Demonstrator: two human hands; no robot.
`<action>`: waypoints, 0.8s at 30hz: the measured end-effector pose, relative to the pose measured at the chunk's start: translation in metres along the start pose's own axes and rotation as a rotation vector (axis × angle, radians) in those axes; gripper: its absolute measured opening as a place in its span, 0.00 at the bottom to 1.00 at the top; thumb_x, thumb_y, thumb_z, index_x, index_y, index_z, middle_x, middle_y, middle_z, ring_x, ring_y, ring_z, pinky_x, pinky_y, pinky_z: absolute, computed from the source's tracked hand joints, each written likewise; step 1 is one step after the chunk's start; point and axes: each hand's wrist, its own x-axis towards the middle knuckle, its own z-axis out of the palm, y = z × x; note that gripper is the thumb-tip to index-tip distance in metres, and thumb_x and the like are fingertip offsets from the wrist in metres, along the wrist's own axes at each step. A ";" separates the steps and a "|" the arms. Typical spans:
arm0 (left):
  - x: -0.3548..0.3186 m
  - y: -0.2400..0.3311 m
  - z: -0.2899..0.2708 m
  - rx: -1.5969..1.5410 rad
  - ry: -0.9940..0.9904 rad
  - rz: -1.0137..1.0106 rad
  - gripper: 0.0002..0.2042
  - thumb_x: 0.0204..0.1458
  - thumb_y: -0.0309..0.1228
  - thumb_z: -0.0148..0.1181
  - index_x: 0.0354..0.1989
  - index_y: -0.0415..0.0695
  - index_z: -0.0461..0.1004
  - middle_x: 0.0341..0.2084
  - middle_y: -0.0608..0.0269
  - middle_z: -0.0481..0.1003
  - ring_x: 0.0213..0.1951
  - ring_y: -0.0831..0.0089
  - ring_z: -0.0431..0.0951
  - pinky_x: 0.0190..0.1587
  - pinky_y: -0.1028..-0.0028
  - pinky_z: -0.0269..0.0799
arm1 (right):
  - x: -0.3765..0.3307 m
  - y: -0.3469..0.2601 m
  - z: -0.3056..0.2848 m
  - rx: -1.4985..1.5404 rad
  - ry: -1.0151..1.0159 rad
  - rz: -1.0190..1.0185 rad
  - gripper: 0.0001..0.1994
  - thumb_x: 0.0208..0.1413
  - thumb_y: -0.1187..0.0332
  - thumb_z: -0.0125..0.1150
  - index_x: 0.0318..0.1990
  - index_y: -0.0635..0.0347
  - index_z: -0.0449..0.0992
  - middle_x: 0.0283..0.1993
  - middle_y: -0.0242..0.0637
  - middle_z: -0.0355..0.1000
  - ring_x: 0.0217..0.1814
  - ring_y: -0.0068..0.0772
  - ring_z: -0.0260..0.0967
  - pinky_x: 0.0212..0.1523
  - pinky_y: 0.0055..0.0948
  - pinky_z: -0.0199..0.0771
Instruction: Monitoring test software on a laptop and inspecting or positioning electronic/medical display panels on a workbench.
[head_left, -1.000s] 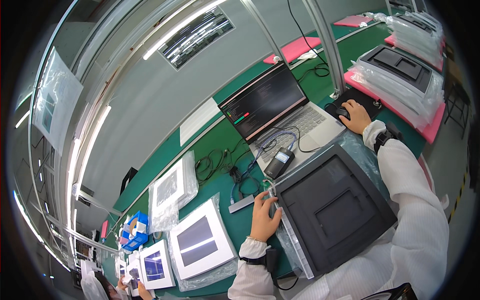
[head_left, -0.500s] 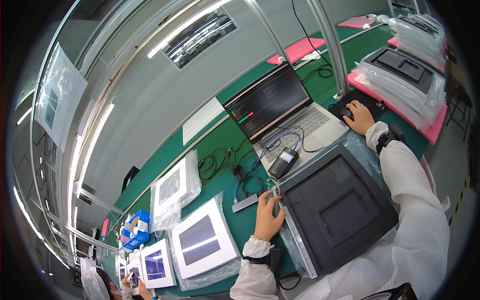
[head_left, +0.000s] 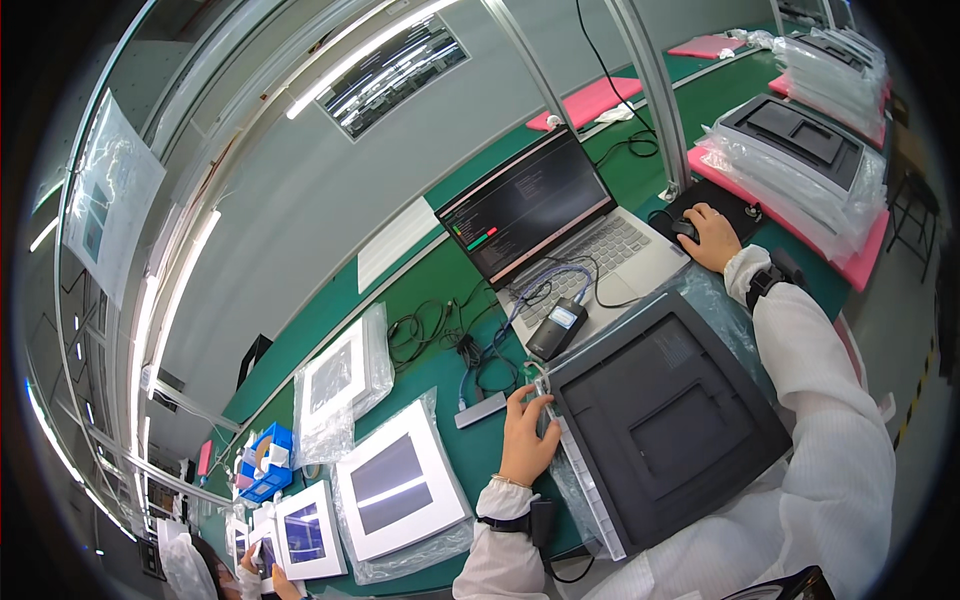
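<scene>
A dark grey flat device point(head_left: 665, 420) in a clear plastic bag lies on the green bench in front of me. My left hand point(head_left: 527, 438) rests on its left edge, fingers curled against the bagged rim. My right hand point(head_left: 712, 236) covers a black mouse point(head_left: 684, 229) on a dark mouse pad, right of an open laptop point(head_left: 548, 222) with a dark screen. A small black handheld unit point(head_left: 556, 328) with cables lies on the laptop's front edge.
White-framed panels in plastic point(head_left: 395, 492) point(head_left: 337, 378) lie to the left. Bagged grey devices are stacked on pink foam point(head_left: 800, 160) at the right. A blue bin point(head_left: 262, 462) and another person's hands point(head_left: 262, 574) are at the far left. Metal posts point(head_left: 655, 90) stand behind the laptop.
Both hands have stayed nearly where they were; the left remains on the bagged device's edge, the right on the mouse. The view has shifted slightly.
</scene>
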 end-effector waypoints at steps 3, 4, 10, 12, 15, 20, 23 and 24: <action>0.000 0.001 0.001 -0.095 -0.066 -0.098 0.18 0.45 0.24 0.58 0.48 0.42 0.73 0.56 0.51 0.60 0.50 0.58 0.69 0.54 0.63 0.65 | 0.001 0.001 -0.001 0.017 -0.029 0.028 0.20 0.48 0.60 0.65 0.46 0.62 0.73 0.47 0.46 0.67 0.49 0.49 0.68 0.50 0.41 0.69; 0.000 0.000 0.002 -0.095 -0.065 -0.098 0.18 0.45 0.24 0.58 0.48 0.42 0.73 0.56 0.51 0.60 0.50 0.58 0.69 0.54 0.63 0.65 | 0.000 0.002 -0.002 0.026 -0.044 0.036 0.20 0.48 0.60 0.64 0.46 0.62 0.73 0.47 0.46 0.67 0.49 0.49 0.68 0.50 0.41 0.69; -0.002 -0.005 0.004 -0.039 -0.029 -0.044 0.17 0.43 0.26 0.60 0.46 0.42 0.74 0.55 0.50 0.63 0.46 0.55 0.72 0.51 0.61 0.68 | 0.001 0.004 0.005 0.010 0.029 -0.033 0.20 0.48 0.61 0.64 0.47 0.60 0.72 0.47 0.45 0.67 0.48 0.49 0.69 0.49 0.41 0.70; -0.002 -0.005 0.003 -0.033 -0.022 -0.044 0.17 0.43 0.26 0.60 0.45 0.42 0.74 0.55 0.50 0.62 0.46 0.55 0.72 0.50 0.61 0.68 | 0.000 0.003 0.004 0.021 -0.006 -0.003 0.20 0.48 0.61 0.64 0.47 0.61 0.72 0.47 0.45 0.67 0.48 0.49 0.69 0.50 0.41 0.70; 0.000 -0.002 0.003 -0.063 -0.084 -0.077 0.17 0.46 0.24 0.58 0.48 0.41 0.72 0.57 0.51 0.59 0.50 0.57 0.69 0.54 0.63 0.66 | 0.001 0.004 0.001 0.025 -0.048 0.037 0.20 0.48 0.60 0.64 0.47 0.61 0.72 0.48 0.46 0.67 0.49 0.49 0.69 0.50 0.41 0.70; -0.002 -0.007 0.004 -0.020 -0.022 -0.021 0.18 0.44 0.25 0.60 0.46 0.41 0.72 0.55 0.49 0.62 0.46 0.55 0.72 0.50 0.62 0.68 | 0.000 0.005 0.004 0.003 0.005 -0.007 0.20 0.48 0.60 0.64 0.47 0.61 0.72 0.48 0.46 0.67 0.49 0.49 0.69 0.49 0.41 0.70; -0.001 -0.005 0.005 -0.060 -0.019 -0.045 0.20 0.44 0.25 0.60 0.49 0.39 0.70 0.55 0.49 0.62 0.46 0.55 0.72 0.50 0.62 0.69 | 0.002 0.004 0.004 0.011 -0.010 0.000 0.20 0.48 0.61 0.64 0.47 0.60 0.72 0.48 0.46 0.67 0.49 0.49 0.69 0.49 0.41 0.70; -0.001 -0.005 0.005 -0.110 -0.020 -0.078 0.21 0.44 0.25 0.60 0.50 0.38 0.69 0.55 0.49 0.62 0.45 0.55 0.72 0.50 0.63 0.69 | 0.001 0.004 0.003 0.020 -0.031 0.021 0.20 0.48 0.61 0.64 0.47 0.61 0.72 0.48 0.46 0.67 0.49 0.49 0.69 0.50 0.41 0.70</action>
